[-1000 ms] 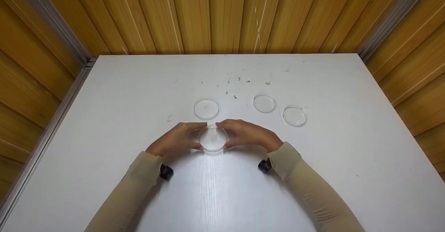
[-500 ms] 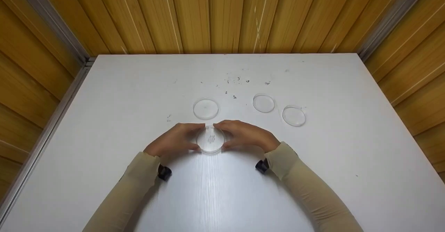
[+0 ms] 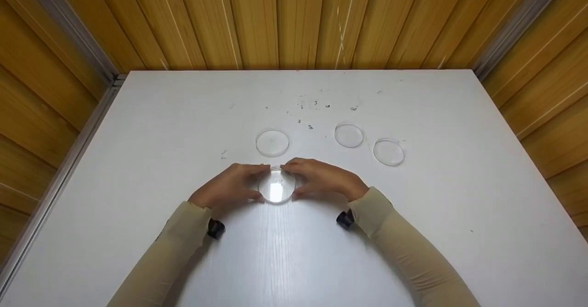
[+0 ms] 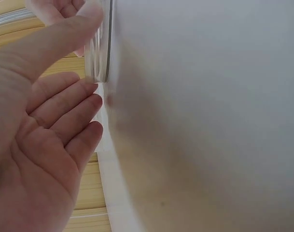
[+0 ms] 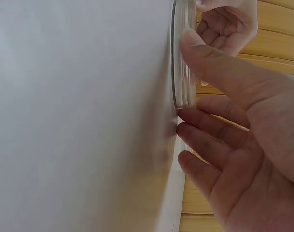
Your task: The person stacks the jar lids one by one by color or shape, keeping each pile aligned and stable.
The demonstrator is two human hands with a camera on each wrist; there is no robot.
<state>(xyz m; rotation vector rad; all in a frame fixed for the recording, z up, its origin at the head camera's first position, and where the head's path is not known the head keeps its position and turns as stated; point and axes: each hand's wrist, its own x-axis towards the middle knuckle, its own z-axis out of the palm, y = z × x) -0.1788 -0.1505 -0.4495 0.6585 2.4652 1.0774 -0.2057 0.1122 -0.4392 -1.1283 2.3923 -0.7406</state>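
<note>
In the head view, a clear round petri dish [image 3: 276,186] sits between both hands near the middle of the white table, a bright reflection on its top. My left hand [image 3: 232,185] grips its left side, thumb at the near edge and fingers at the far edge. On the opposite side my right hand [image 3: 327,178] holds it the same way. Both wrist views show the dish wall [image 4: 102,46] edge-on, with layered rims, close to the tabletop. The right thumb [image 5: 195,46] presses on that wall, while the other fingers reach around the dish's far side.
Just beyond the hands lies another clear round dish [image 3: 272,143]. Two more shallow dishes, one [image 3: 349,135] and its neighbour [image 3: 388,152], rest to the right. Small dark marks dot the back of the table [image 3: 183,109]. Wood-patterned panels [image 3: 294,22] rise behind it.
Both hands and the petri dish have shifted slightly left and a little nearer the person. A bright reflection has appeared on the dish. The other dishes stay in place.
</note>
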